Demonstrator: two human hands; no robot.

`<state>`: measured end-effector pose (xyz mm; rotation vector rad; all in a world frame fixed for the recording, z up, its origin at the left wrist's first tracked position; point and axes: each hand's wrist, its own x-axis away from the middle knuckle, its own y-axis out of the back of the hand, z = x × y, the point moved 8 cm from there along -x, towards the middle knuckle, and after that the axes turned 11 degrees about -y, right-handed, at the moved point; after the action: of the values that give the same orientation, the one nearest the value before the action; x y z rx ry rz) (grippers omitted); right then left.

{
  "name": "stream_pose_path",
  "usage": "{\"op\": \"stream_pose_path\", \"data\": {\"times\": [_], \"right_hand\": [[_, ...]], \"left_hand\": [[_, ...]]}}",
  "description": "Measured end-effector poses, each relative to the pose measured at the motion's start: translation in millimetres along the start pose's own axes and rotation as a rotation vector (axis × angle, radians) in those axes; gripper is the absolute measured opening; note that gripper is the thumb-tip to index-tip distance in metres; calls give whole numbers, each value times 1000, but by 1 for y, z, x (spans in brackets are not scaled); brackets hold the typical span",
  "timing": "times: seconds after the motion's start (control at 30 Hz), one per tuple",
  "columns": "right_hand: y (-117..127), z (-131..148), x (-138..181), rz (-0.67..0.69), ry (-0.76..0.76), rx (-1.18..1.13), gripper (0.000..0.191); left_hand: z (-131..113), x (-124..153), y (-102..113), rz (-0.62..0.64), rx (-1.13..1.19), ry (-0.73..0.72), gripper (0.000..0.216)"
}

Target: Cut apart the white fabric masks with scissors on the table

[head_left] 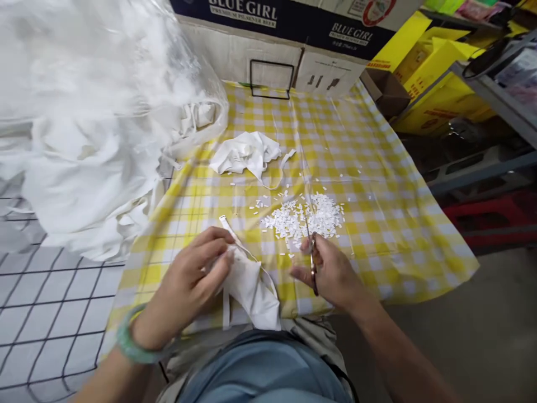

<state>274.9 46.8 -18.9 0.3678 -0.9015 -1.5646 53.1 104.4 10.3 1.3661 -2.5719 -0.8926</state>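
My left hand [196,275] is closed on a white cloth garment [253,288] with thin straps, which hangs toward the table's front edge. One strap sticks up past my fingers. In my right hand [333,271] is a pair of scissors [312,263], its handles around my fingers and its blades pointing away from me. Just beyond the scissors lies a pile of small white cut pieces [293,218]. Another white garment [247,154] rests crumpled farther back, one strap trailing to the right.
A yellow checked cloth [390,224] covers the table. To the left, a clear plastic bag [168,67] and white garments [92,184] lie over a black wire grid [54,313]. Cardboard boxes [268,45] stand behind a black wire stand [272,79]. Metal shelving [499,112] is at right.
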Motion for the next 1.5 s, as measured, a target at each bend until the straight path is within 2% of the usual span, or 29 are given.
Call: {"op": "stream_pose_path", "data": {"times": [0.03, 0.1, 0.13, 0.2, 0.27, 0.33, 0.43, 0.47, 0.53, 0.57, 0.6, 0.67, 0.73, 0.77, 0.83, 0.9, 0.97, 1.0, 1.07, 1.17, 1.23, 1.27, 1.3, 1.33, 1.37, 1.43, 1.5], "right_hand": [[-7, 13, 6, 26, 101, 0, 50], [-34, 39, 21, 136, 267, -7, 56], [-50, 50, 28, 193, 314, -6, 49], [-76, 70, 32, 262, 338, -32, 28], [-81, 91, 18, 253, 322, -134, 22], [-60, 120, -16, 160, 333, -279, 18], [6, 171, -83, -80, 406, -412, 13], [29, 187, -106, -152, 422, -420, 14], [65, 210, -149, -284, 422, -392, 14], [75, 216, -167, -319, 392, -309, 16], [81, 217, -181, -375, 356, -204, 18], [86, 205, -195, -497, 284, -9, 26], [77, 183, -193, -554, 246, 105, 33], [69, 172, -188, -540, 233, 131, 36], [45, 153, -173, -455, 217, 140, 41], [16, 148, -154, -322, 233, 91, 43], [-15, 155, -132, -154, 280, -26, 42], [-31, 161, -121, -53, 301, -99, 41], [-62, 170, -100, 163, 306, -280, 40], [-104, 168, -71, 476, 172, -566, 42], [-122, 151, -57, 543, 48, -660, 42], [-126, 140, -53, 526, -1, -668, 40], [-128, 129, -50, 488, -35, -662, 39], [-127, 118, -48, 439, -55, -654, 36], [-125, 107, -47, 395, -66, -646, 34], [-121, 92, -44, 334, -74, -630, 31], [-115, 80, -43, 283, -77, -613, 31]], "left_hand": [[6, 15, 11, -18, -144, 15, 18], [13, 45, 19, 6, -318, 40, 32], [16, 57, 17, 43, -325, 50, 38], [18, 67, 10, 102, -233, 71, 32], [15, 53, 17, 66, -150, 74, 21], [4, 16, 46, -85, -138, 33, 11], [-25, -61, 106, -414, -159, -94, 11], [-33, -87, 120, -483, -184, -134, 13], [-39, -129, 130, -479, -295, -155, 22], [-35, -141, 131, -467, -328, -146, 27], [-27, -145, 129, -461, -363, -130, 30], [-3, -129, 127, -477, -437, -80, 30], [29, -90, 135, -552, -523, 16, 23], [46, -65, 145, -610, -570, 86, 23], [76, -17, 171, -702, -642, 238, 29], [97, 16, 194, -699, -662, 342, 21], [100, 36, 202, -637, -641, 375, 10], [95, 43, 197, -601, -624, 370, 12], [71, 54, 169, -527, -571, 302, 18], [21, 64, 93, -402, -446, 79, 17], [-1, 69, 44, -274, -351, -49, 8], [-6, 71, 28, -216, -303, -86, 14], [-6, 72, 21, -177, -264, -102, 19], [-2, 72, 24, -173, -252, -99, 22], [7, 69, 36, -198, -285, -74, 23], [31, 57, 75, -302, -446, 1, 25], [61, 30, 107, -297, -603, 66, 32]]}}
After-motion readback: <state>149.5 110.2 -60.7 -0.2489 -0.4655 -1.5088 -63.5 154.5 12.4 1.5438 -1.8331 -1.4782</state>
